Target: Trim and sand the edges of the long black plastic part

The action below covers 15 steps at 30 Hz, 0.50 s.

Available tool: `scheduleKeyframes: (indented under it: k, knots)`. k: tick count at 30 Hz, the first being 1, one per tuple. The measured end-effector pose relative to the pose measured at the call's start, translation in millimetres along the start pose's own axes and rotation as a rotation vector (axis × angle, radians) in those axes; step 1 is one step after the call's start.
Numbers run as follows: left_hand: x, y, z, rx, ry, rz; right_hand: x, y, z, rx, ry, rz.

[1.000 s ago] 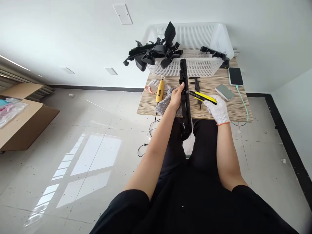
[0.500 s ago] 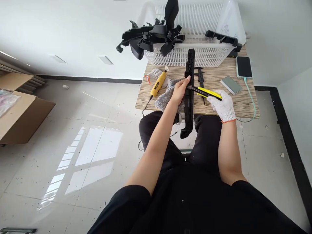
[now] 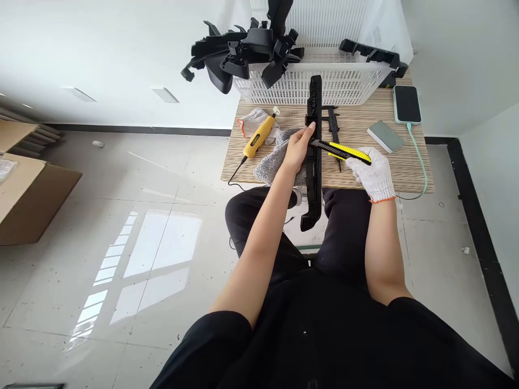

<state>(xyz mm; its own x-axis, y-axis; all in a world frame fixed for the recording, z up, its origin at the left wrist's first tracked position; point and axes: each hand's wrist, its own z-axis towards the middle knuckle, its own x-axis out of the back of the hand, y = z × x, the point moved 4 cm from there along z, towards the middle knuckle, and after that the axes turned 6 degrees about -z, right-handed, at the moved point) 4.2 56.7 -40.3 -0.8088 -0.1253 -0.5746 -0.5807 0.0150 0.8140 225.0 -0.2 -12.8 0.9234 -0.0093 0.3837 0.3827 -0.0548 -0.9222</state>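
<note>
Head view. The bare left hand (image 3: 298,151) grips a long black part (image 3: 314,162) at its left edge, thumb tip against the part near its middle. The part lies lengthwise away from the person: its far end rests on the bench (image 3: 357,178) just before the basket (image 3: 324,89), and its near end hangs past the bench edge above the person's lap. The gloved right hand (image 3: 375,175) is closed around a yellow knife (image 3: 344,153), whose dark blade end points left and meets the right side of the part just beside the left thumb.

Under the left hand lies a grey cloth (image 3: 275,159). To its left are a yellow tool (image 3: 257,138) with a black cord running off the bench edge, and a white glove (image 3: 253,119) with an orange cuff. A black caliper (image 3: 333,121) lies just right of the part, partly under the knife. Further right are a grey block (image 3: 385,136) and a phone (image 3: 406,104) with a pale green cable (image 3: 421,162).

The white basket stands at the far bench edge; black parts (image 3: 243,54) spill over its left rim, and one more (image 3: 373,54) rests on its right rim. A cardboard box (image 3: 24,194) stands on the floor at far left.
</note>
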Motion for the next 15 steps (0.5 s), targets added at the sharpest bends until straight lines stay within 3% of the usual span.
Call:
scheduleKeyframes:
  k: [9,15]
  knots:
    - [0.2,0.5,1.1,-0.037,0.009,0.016,0.9,-3.8,-5.1,0.005,0.042,-0.041]
    - [-5.0,6.9,-4.6,-0.096,-0.057,0.097,1.3,-2.7,-4.6,0.020,0.072,-0.056]
